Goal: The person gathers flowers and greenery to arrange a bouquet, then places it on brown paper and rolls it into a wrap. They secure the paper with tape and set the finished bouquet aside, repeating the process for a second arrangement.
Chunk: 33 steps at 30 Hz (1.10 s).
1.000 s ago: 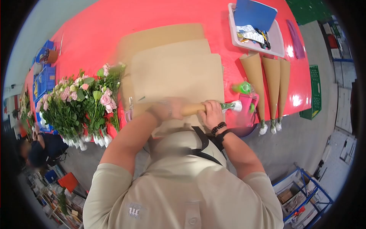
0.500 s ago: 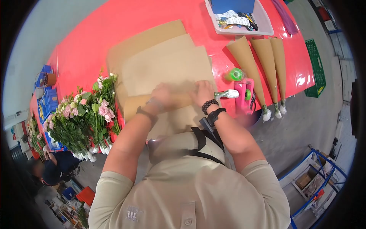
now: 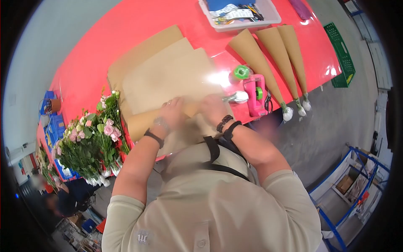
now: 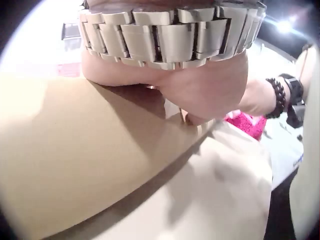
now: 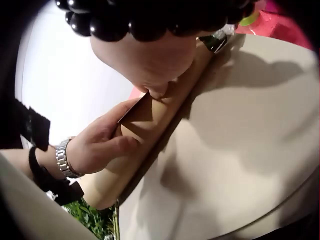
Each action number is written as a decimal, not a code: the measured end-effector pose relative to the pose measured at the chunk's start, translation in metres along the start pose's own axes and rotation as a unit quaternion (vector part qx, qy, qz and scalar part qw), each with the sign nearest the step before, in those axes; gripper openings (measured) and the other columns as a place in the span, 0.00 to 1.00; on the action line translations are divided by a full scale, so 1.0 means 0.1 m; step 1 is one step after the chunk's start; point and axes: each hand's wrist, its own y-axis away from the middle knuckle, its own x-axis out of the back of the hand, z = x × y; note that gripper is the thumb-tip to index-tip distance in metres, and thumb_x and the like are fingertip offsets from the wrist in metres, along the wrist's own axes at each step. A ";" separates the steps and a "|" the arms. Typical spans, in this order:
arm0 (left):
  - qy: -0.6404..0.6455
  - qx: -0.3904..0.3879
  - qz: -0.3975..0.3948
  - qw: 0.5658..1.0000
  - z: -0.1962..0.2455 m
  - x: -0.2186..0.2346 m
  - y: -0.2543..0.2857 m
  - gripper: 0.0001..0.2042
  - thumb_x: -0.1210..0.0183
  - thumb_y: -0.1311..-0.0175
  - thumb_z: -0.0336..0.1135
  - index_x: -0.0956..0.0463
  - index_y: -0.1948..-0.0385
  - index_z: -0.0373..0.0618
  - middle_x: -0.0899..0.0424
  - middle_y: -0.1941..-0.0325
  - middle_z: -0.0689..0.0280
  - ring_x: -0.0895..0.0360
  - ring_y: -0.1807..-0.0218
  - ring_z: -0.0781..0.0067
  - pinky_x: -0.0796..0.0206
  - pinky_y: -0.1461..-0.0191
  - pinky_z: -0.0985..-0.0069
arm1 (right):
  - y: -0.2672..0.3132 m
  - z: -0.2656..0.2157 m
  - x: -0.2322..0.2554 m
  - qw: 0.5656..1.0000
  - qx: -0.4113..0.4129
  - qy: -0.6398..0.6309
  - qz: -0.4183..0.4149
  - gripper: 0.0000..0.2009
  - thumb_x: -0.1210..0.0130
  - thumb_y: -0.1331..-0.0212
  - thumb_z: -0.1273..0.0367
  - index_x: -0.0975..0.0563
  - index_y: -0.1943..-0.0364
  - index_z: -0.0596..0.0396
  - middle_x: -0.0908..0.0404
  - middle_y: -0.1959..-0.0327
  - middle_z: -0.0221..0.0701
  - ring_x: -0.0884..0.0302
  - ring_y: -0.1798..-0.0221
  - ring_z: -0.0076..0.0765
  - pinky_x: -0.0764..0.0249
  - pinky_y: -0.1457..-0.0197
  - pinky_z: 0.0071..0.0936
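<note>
A brown kraft-paper roll (image 3: pixel 142 124), wider at its left end, lies across the near side of the paper sheets. My left hand (image 3: pixel 173 111) grips its middle, and in the right wrist view the left thumb lies along the paper on the near side. Beside it my right hand (image 3: pixel 213 110) holds the narrow part, fingers and thumb at the overlapping paper edge in the right wrist view. Out of the narrow end, just past the right hand, sticks a white-wrapped stem end (image 3: pixel 240 97) with some green. Whatever lies inside the roll is hidden.
Flat kraft sheets (image 3: pixel 168 73) lie beyond the hands on the red table (image 3: pixel 105 54). Pink flowers (image 3: pixel 90 138) are bunched at left. At right are a pink tape dispenser (image 3: pixel 254 96), green tape (image 3: pixel 241 72), several paper cones (image 3: pixel 256 54) and a tray (image 3: pixel 247 24).
The head view has turned, shifting the table's things. Both hands have stayed on the roll, and its left end now shows as a wider tube. The right hand has moved closer to the left.
</note>
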 end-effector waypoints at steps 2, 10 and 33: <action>-0.032 -0.013 0.014 0.999 0.19 0.04 0.03 0.39 0.32 0.45 0.42 0.37 0.30 0.42 0.27 0.33 0.51 0.27 0.33 0.48 0.34 0.31 0.54 | 0.04 -0.07 0.14 0.998 0.046 0.029 0.012 0.07 0.38 0.48 0.69 0.14 0.65 0.46 0.19 0.61 0.30 0.22 0.50 0.41 0.26 0.44 0.41; -0.103 0.047 -0.046 0.993 0.27 -0.12 0.20 0.34 0.33 0.45 0.39 0.34 0.34 0.44 0.19 0.46 0.54 0.20 0.43 0.49 0.28 0.41 0.54 | 0.77 0.41 1.04 0.950 -0.240 -0.033 0.196 0.09 0.39 0.37 0.66 0.17 0.59 0.55 0.14 0.58 0.39 0.18 0.50 0.50 0.22 0.46 0.46; -0.015 0.068 0.016 0.997 1.23 0.33 1.10 0.38 0.30 0.45 0.41 0.36 0.33 0.35 0.19 0.48 0.49 0.17 0.48 0.46 0.24 0.43 0.56 | 1.94 1.15 0.89 0.744 -0.589 -0.276 -0.151 0.19 0.35 0.32 0.56 0.19 0.76 0.54 0.21 0.81 0.27 0.25 0.78 0.31 0.30 0.74 0.32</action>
